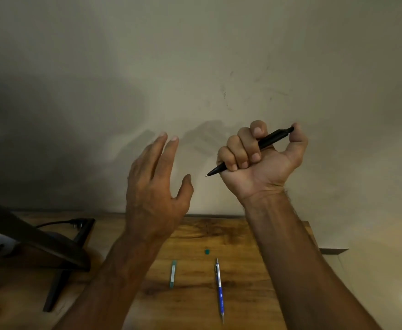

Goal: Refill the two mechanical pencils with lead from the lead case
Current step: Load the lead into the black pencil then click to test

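Our right hand (262, 158) fists the black pencil (264, 142) held up over the table (254, 270), thumb on its button, apparently clicking lead through, our left hand (154, 186) spread and empty; next we need the blue pencil (219, 289) lying near the lead case (173, 273).

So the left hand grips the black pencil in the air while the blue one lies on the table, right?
No: the head view shows the right hand gripping the black pencil; the left hand is open. The blue pencil does lie on the table.
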